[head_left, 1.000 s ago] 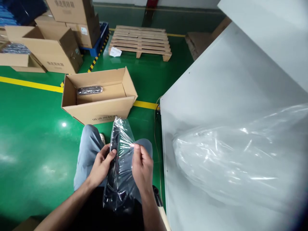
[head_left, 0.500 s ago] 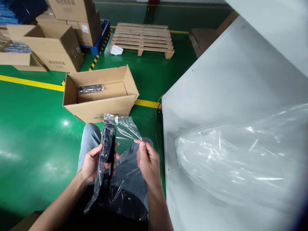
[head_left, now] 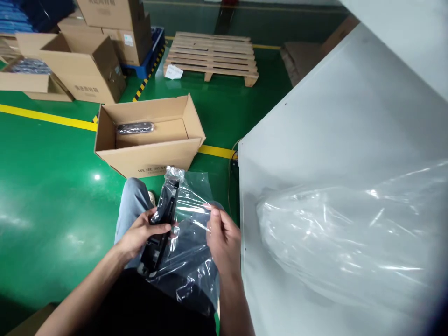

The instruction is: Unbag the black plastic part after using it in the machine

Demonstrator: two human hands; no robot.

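Observation:
My left hand (head_left: 142, 233) is closed around a long black object (head_left: 161, 228) sealed inside a clear plastic bag (head_left: 192, 261), gripping it through the film. The object tilts across my lap, and its full shape is hidden by my fingers and the glare. My right hand (head_left: 224, 238) pinches the bag's upper edge between thumb and fingers, to the right of the object. Past my knee stands an open cardboard box (head_left: 150, 156), and a similar bagged dark item (head_left: 135, 128) lies inside it.
To my right, a large white surface (head_left: 315, 116) carries a bulky clear plastic bag (head_left: 343, 238). Ahead are a wooden pallet (head_left: 212, 58) and stacked cartons (head_left: 115, 32). Yellow lines mark the green floor (head_left: 52, 177).
The black object has tilted, with its lower end swung left, and the bag has spread out to the right. My right hand has moved slightly right, still pinching the film.

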